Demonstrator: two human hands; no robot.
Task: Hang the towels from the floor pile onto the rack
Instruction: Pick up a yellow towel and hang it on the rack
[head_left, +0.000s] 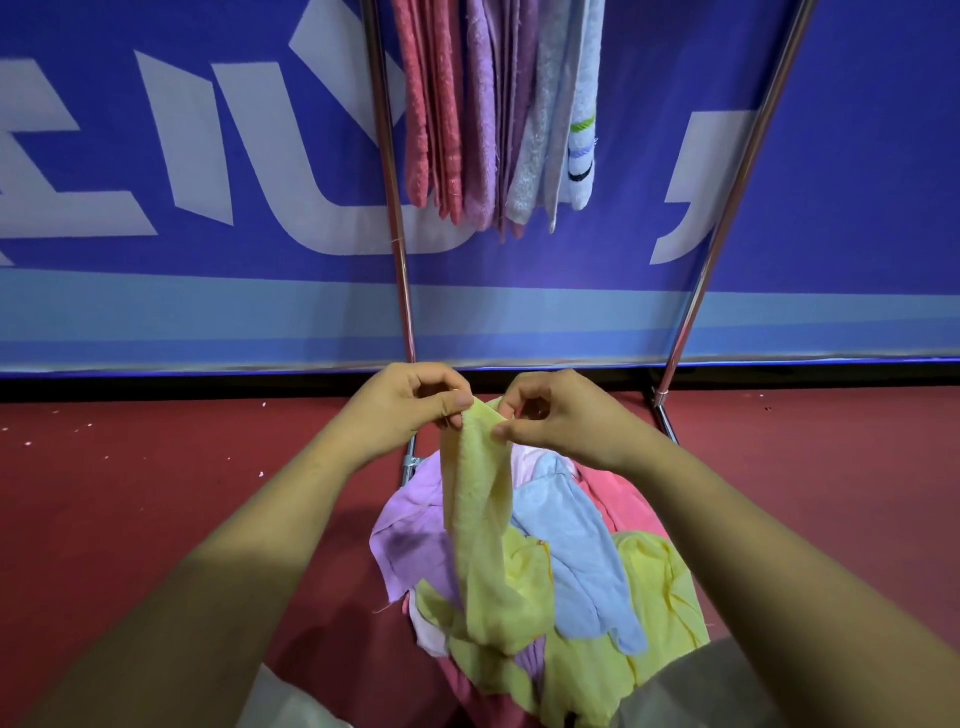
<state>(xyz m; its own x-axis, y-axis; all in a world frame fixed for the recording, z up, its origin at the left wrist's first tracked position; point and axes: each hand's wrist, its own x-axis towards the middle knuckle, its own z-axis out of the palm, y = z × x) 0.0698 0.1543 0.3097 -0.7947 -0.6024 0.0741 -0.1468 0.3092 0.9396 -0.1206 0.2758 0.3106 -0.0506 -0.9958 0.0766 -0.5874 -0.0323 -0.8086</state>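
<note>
Forearms over floor pile (571, 561): yellow towel (483, 519) being held up.
Top edge is being pinched between curled fingers (458, 403) of left hand (405, 400) and right hand (566, 421); it should be spread wide before reaching the rack (387, 156).

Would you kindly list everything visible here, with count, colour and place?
Held towel: one, yellow, hanging above the pile.
Floor pile: several towels, lilac, blue, yellow, pink, on the floor at the rack's base.
Hung towels: several, pink, purple, grey, white, on the rack, top centre.
Rack: one, chrome, two uprights before the banner.
Banner: one, blue with white letters, behind.
Floor: one, red.
Left hand: one, pinching the held towel's top edge.
Right hand: one, pinching the same edge.
</note>
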